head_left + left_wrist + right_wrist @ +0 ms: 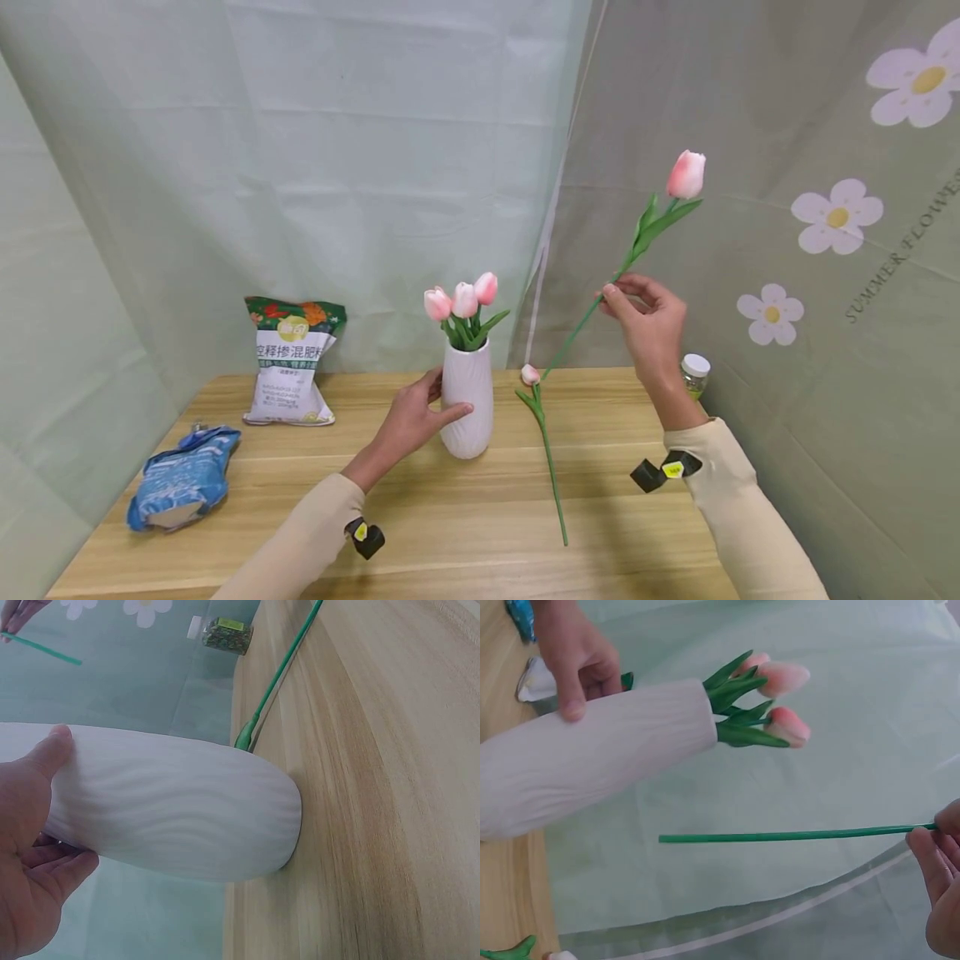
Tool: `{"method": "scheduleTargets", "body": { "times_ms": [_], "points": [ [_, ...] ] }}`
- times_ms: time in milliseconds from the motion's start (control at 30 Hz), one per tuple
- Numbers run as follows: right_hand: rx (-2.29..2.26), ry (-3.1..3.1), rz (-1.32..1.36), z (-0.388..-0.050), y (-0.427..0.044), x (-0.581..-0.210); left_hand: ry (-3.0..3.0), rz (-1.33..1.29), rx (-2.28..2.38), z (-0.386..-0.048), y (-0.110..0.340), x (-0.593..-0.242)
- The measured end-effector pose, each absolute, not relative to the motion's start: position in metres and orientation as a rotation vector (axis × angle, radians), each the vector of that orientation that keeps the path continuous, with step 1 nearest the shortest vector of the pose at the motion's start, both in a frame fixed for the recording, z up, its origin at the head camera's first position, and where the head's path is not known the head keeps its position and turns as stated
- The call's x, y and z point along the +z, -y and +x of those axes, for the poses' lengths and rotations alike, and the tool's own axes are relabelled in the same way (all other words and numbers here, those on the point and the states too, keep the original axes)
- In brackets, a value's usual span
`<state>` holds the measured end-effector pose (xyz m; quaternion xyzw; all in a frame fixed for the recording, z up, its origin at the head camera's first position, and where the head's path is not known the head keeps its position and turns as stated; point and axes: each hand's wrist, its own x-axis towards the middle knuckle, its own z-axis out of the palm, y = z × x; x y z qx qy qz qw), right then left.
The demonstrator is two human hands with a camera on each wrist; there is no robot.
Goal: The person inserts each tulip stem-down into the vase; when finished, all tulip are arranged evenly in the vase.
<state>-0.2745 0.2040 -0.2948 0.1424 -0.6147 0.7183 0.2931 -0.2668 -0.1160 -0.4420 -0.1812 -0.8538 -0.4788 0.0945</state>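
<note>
At two o'clock from the white vase (pixel 468 408), the right grip (pixel 651 321) pinches a pink tulip (pixel 651 231); the left grip (pixel 412 418) holds the white vase.

Five tulips (pixel 686 175), one vase (pixel 468 408), two bags (pixel 288 375), one jar (pixel 695 369).

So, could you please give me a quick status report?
Left hand gripping vase, three flowers inside. Right hand pinching flower stem. Another flower lying on table. Nothing visibly between stem and vase.
</note>
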Motion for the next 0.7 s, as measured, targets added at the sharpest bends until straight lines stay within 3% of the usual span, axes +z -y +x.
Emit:
{"method": "scheduleTargets", "body": {
  "times_ms": [700],
  "points": [
    [1.878, 1.492, 0.48, -0.271, -0.181, -0.27, 2.511, -0.554, -1.406, -0.265, 0.116, -0.442]
  ]
}}
